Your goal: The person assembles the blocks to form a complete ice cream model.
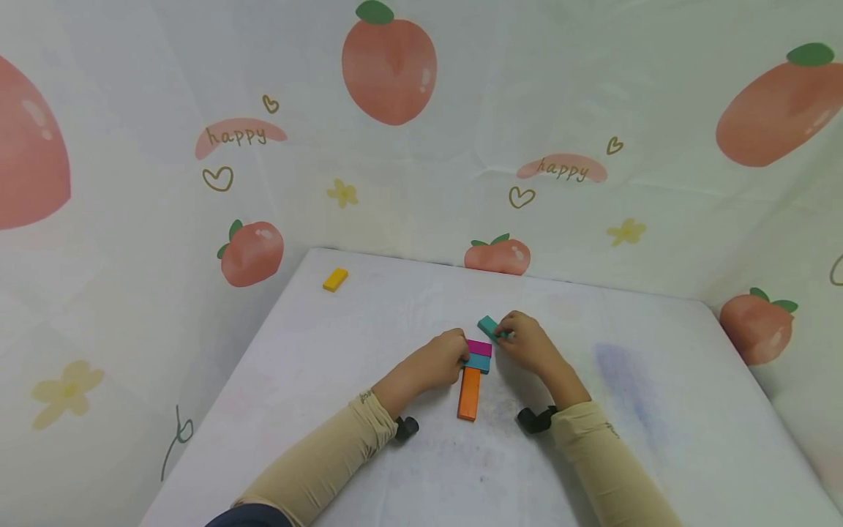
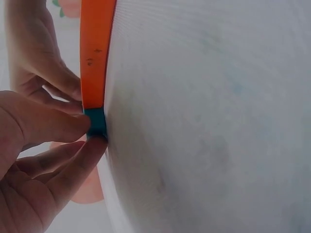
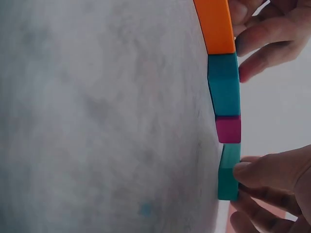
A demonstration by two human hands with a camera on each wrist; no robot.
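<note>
At the table's middle, my left hand (image 1: 443,359) pinches the left end of a blue block (image 1: 478,363). In the left wrist view its thumb and a finger touch that block's end (image 2: 96,121). Against the far side of the blue block lies a magenta block (image 1: 480,348), its left end partly covered by the fingers. An orange block (image 1: 469,395) points toward me from the blue block's near side. My right hand (image 1: 525,342) holds a teal-green block (image 1: 488,326) between thumb and fingers, lying slanted just beyond the magenta block (image 3: 228,129).
A yellow block (image 1: 335,279) lies alone near the far left corner of the white table (image 1: 263,373). A white cloth (image 1: 428,168) printed with peaches hangs behind and beside the table. Black wrist cameras sit below both sleeves, close to the tabletop.
</note>
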